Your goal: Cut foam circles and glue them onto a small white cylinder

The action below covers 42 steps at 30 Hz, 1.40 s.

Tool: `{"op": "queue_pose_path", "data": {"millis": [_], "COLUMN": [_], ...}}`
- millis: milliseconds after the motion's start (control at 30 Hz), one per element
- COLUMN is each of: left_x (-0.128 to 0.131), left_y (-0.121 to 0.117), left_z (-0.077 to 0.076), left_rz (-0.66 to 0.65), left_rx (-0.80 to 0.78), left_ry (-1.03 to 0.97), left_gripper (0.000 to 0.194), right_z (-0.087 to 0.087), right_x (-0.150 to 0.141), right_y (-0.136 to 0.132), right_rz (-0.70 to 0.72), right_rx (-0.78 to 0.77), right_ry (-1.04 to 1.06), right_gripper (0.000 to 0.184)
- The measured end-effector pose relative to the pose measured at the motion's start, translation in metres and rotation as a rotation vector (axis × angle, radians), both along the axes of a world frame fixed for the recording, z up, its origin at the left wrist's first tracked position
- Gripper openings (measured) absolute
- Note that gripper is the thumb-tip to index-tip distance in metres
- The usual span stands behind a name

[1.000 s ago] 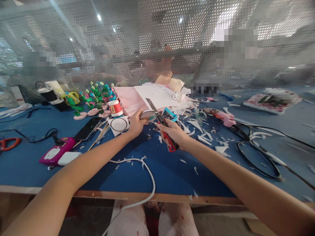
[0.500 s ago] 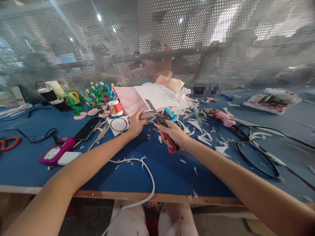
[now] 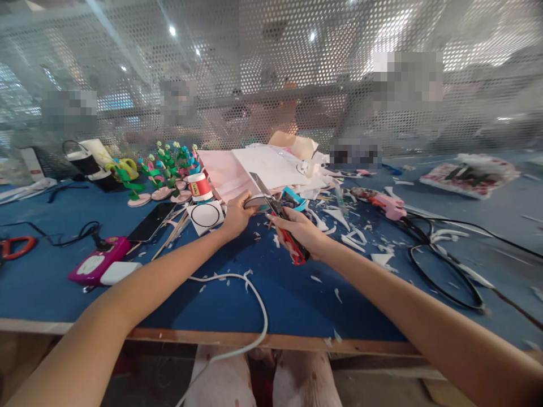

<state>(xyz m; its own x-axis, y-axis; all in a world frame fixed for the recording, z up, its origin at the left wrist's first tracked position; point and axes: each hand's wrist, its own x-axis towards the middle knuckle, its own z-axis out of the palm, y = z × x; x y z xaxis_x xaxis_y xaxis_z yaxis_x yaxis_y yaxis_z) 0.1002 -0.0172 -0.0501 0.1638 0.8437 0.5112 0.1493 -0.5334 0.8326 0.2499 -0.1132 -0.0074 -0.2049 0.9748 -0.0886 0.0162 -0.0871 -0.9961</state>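
Observation:
Pinched in my left hand [image 3: 237, 215] is a white paper piece [image 3: 257, 201] with a curved black outline along its edge. My right hand [image 3: 302, 233] is closed round the red and black handles of a pair of scissors [image 3: 263, 185]. The blades point up and to the left, right at the edge of the paper piece. Just left of my left hand lies a white paper square [image 3: 205, 215] with a black circle drawn on it. A red and white paper cup [image 3: 198, 187] stands behind that square.
White paper scraps [image 3: 354, 237] litter the blue table [image 3: 297, 305]. A pink glue gun [image 3: 390, 206] with a black cord lies right. Craft plants [image 3: 167, 169], a phone [image 3: 151, 223], and a purple power strip [image 3: 99, 261] sit left. A white cable [image 3: 258, 299] crosses the front edge.
My left hand has shifted slightly to the right and tilted the paper piece, so less of its face shows. The scissors stay at its edge, nearly in place.

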Motion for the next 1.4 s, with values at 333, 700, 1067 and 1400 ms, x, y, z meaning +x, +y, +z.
{"op": "queue_pose_path", "data": {"millis": [333,700,1067,1400], "left_x": [0.001,0.000,0.002,0.000], "left_y": [-0.007,-0.007,-0.004,0.001], "left_z": [0.009,0.006,0.010,0.009], "left_rz": [0.053,0.086,0.047,-0.061], "left_rx": [-0.169,-0.001,-0.289,-0.256], "left_ry": [-0.099,0.098,-0.210,-0.326], "left_gripper": [0.015,0.009,0.029,0.053], "right_z": [-0.003,-0.006,0.005,0.004], "right_x": [-0.002,-0.001,0.003,0.007], "right_y": [0.002,0.002,0.007,0.007], "right_rz": [-0.025,0.009,-0.207,0.058], "right_rx": [0.016,0.023,-0.112,-0.223], "right_ry": [-0.009,0.015,0.247,0.346], "right_gripper": [0.025,0.031,0.022,0.030]}}
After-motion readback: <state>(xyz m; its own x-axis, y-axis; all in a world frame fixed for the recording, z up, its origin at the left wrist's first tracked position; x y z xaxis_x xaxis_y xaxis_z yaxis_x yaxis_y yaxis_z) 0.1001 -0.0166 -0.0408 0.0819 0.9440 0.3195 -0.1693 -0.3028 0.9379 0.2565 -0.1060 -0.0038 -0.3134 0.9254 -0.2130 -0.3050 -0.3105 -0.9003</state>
